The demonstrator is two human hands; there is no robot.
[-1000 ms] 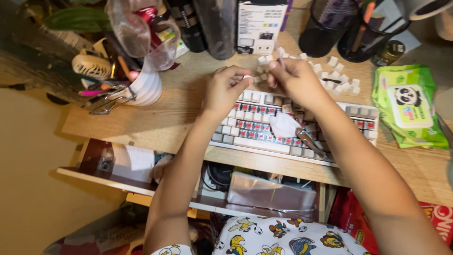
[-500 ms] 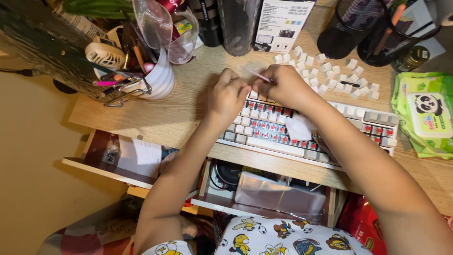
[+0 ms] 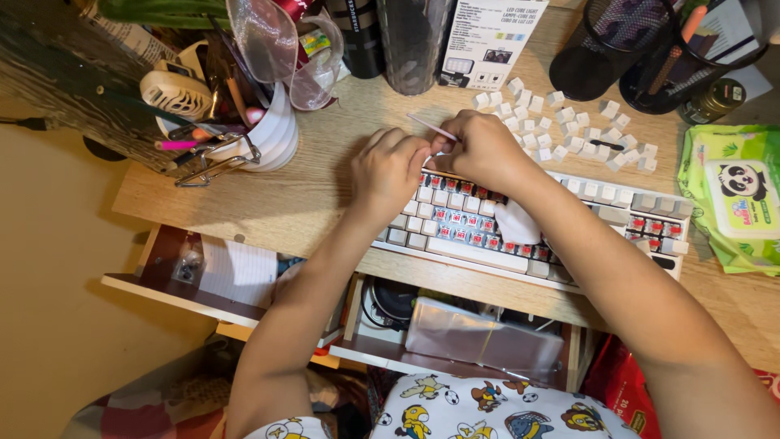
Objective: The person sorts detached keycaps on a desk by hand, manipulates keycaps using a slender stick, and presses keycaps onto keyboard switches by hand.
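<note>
Cluttered wooden desk [image 3: 309,195], keyboard [image 3: 463,223], loose keycaps [image 3: 569,130]

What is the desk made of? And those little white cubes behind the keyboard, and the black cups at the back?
The desk looks like pale wood or wood-look laminate: matte, with grain lines. The loose keycaps seem to be hard plastic, smooth and off-white. The black pen cups look like metal wire mesh, since you can see through them.

Bare forearms, cartoon-print white clothing [image 3: 487,410]
</note>
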